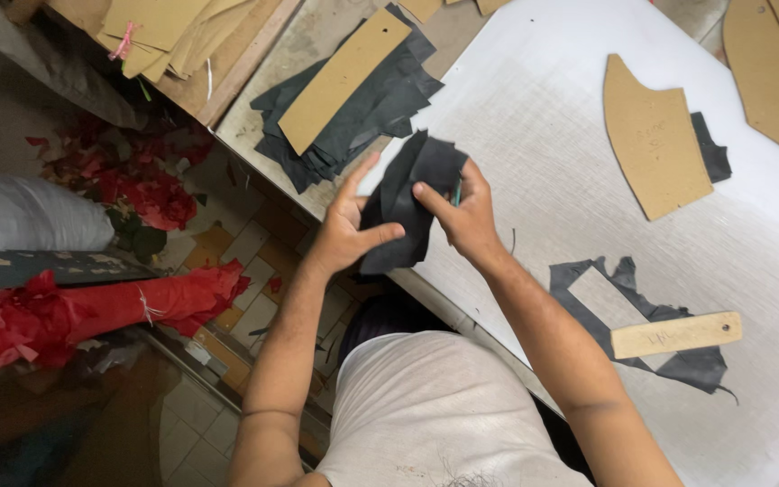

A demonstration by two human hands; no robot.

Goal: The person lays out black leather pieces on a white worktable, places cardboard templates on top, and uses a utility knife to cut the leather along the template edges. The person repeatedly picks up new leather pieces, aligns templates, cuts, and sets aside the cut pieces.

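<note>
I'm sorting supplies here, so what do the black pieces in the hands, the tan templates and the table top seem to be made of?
Black pieces, held by left hand and right hand: thin, limp, matte sheet, likely leather or synthetic; they fold and droop. Tan templates: stiff, flat cardboard or fibreboard, dull, clean-cut edges. Table top: pale hard board, possibly plastic, covered in fine scratches.

white worktable (588,225) | tiled floor (227,261) | red fabric roll (92,311)
</note>
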